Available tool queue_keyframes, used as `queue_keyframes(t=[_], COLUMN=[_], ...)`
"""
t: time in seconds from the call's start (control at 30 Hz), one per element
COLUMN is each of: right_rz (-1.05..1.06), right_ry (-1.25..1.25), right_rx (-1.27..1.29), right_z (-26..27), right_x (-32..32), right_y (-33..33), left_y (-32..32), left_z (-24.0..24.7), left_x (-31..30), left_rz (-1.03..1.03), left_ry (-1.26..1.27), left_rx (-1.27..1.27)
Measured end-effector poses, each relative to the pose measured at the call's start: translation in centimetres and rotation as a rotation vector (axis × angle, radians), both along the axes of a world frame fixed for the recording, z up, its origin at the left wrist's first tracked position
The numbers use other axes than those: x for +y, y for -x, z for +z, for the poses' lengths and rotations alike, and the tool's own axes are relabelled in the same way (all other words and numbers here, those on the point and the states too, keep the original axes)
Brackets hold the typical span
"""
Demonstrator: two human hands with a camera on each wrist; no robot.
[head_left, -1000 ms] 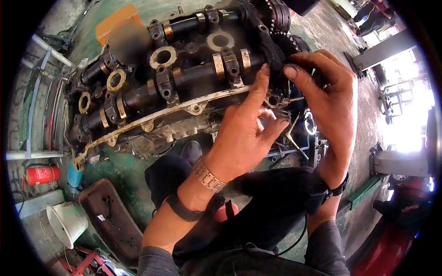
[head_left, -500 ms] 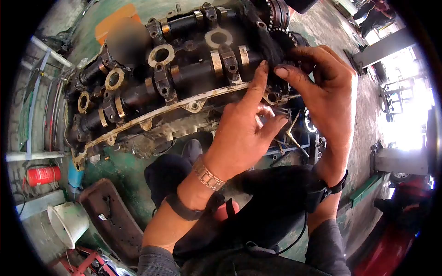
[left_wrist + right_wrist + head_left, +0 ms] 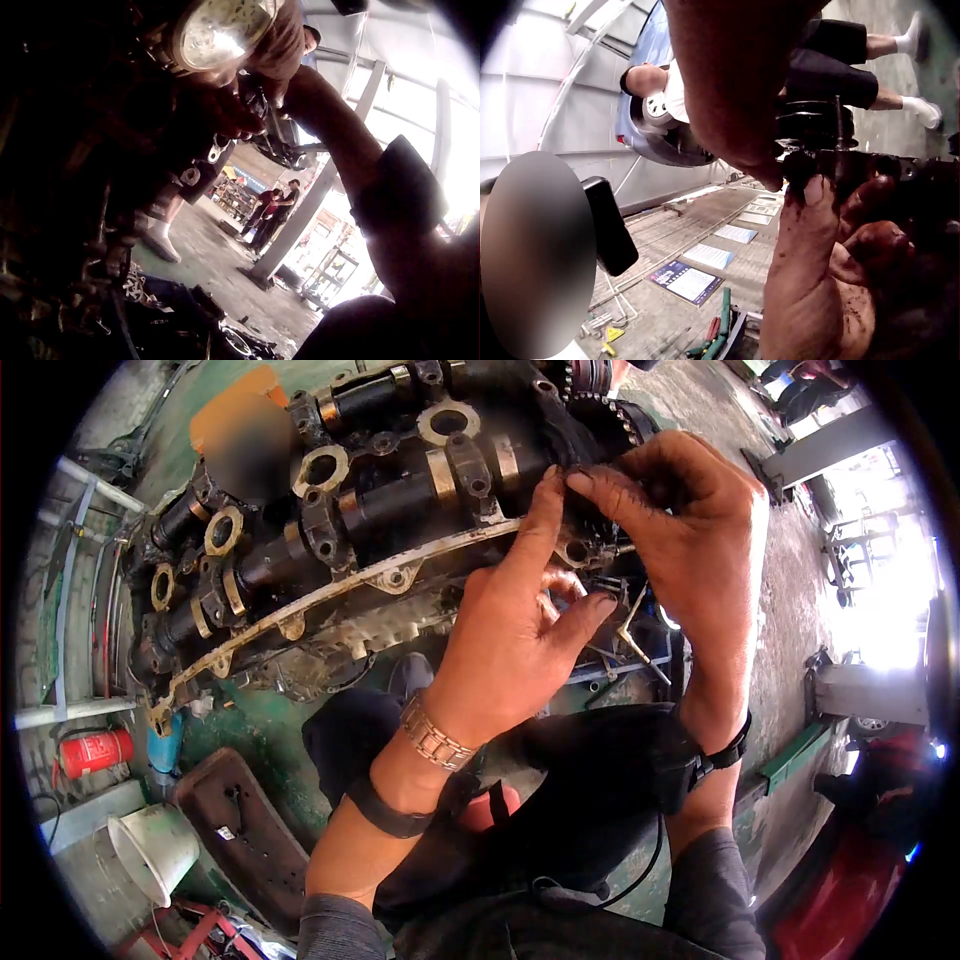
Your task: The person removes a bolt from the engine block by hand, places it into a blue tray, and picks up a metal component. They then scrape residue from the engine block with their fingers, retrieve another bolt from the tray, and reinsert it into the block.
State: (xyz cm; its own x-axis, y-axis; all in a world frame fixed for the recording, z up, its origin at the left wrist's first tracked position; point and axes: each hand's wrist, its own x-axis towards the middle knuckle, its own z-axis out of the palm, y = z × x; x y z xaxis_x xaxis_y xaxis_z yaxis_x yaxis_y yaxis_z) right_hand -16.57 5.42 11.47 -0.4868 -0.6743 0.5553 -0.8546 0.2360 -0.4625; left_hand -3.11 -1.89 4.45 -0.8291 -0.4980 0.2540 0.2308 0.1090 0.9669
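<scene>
Cylinder head (image 3: 330,585) with exposed camshafts (image 3: 400,500); the timing chain (image 3: 620,415) is seen at its right end, just beyond both sets of fingertips. The left hand (image 3: 510,650) is shown with its index finger (image 3: 538,525) straight against that end, nothing being gripped. The right hand (image 3: 690,530) is curled beside the chain, thumb tip touching the left index fingertip; whether anything is pinched cannot be told.
</scene>
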Motion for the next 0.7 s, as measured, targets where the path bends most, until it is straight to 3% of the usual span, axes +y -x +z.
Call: queue_keyframes(t=[0.5, 0.7], right_rz=[0.119, -0.020], right_ry=[-0.006, -0.027], right_rx=[0.060, -0.099], right_z=[0.43, -0.07], right_x=[0.80, 0.57], right_y=[0.13, -0.42], left_y=[0.09, -0.07], left_z=[0.09, 0.34], left_x=[-0.04, -0.11], left_rz=[0.014, -0.010], left_ry=[0.041, -0.005], left_rx=[0.032, -0.006])
